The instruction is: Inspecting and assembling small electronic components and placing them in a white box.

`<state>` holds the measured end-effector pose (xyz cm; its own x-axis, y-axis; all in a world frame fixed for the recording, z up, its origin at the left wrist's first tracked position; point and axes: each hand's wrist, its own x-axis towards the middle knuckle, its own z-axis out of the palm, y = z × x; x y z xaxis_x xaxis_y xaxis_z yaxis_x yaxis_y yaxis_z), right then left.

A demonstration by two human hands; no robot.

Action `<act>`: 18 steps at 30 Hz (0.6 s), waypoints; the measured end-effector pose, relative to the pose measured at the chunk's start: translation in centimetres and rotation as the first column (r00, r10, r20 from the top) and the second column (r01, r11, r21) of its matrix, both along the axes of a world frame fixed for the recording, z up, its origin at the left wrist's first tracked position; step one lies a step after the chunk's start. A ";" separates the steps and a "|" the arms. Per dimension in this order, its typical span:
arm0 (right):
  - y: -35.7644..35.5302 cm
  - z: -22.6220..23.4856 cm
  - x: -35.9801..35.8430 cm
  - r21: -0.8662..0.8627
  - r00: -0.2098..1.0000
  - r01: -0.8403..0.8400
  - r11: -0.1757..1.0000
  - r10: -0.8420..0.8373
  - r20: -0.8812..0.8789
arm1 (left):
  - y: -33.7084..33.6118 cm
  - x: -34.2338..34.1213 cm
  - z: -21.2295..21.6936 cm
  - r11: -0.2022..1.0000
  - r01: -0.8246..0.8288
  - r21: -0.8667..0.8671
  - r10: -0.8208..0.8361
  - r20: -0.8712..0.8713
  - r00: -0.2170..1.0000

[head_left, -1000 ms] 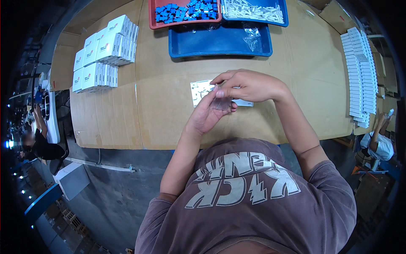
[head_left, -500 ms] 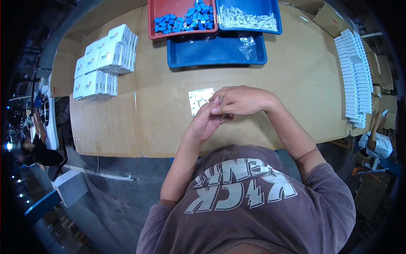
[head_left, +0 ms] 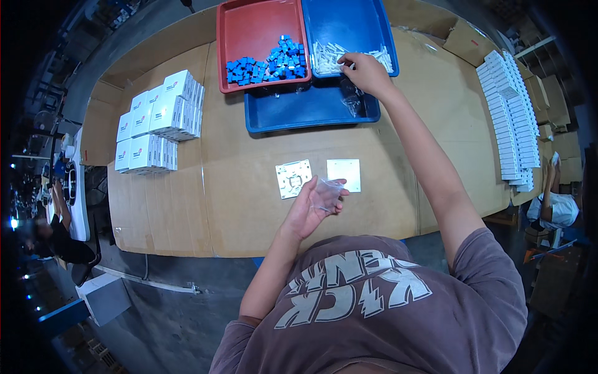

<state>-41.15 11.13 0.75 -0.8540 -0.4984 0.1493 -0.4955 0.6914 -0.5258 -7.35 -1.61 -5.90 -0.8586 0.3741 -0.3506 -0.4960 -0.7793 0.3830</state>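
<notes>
My left hand [head_left: 305,210], palm up above the near part of the table, is closed on a small clear plastic bag [head_left: 326,194]. Just beyond it lie two square white plates: one with cut-outs and raised details [head_left: 293,179], the other plain [head_left: 344,176]. My right hand [head_left: 364,71] reaches to the near edge of the blue tray [head_left: 339,22] at the back. Its bent fingertips press together at the slim white plastic pieces [head_left: 325,58] inside; whatever they pinch is hidden.
A red tray [head_left: 258,22] with small blue blocks stands beside the blue one. Another blue tray [head_left: 293,121] sits nearer, a clear bag at its right end. White boxes are stacked at the left [head_left: 149,118] and right [head_left: 514,121]. Co-workers [head_left: 65,230] [head_left: 556,209] are at both sides.
My hands have parted. The right moved up to the blue tray; the left stays low with the clear bag now plainly visible. The plain white plate now shows. The view has tilted upward.
</notes>
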 end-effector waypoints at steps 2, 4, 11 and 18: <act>-1.1 0.0 -0.4 0.108 0.999 0.049 0.993 -0.046 -0.029 | 0.1 0.0 0.1 1.000 0.000 0.018 0.000 -0.002 1.000; -1.9 -0.1 -1.2 0.146 0.999 0.044 0.988 -0.041 -0.020 | 0.0 0.1 0.1 1.000 -0.006 0.016 0.006 -0.004 1.000; -2.1 -0.6 -3.1 0.108 0.996 0.086 0.990 -0.081 -0.047 | -0.9 0.2 1.2 0.999 -0.038 0.022 0.038 0.002 0.999; 0.5 2.4 1.5 -0.727 0.791 0.256 0.637 0.293 0.537 | -1.6 0.3 -0.5 0.989 -0.116 0.086 0.113 0.042 0.993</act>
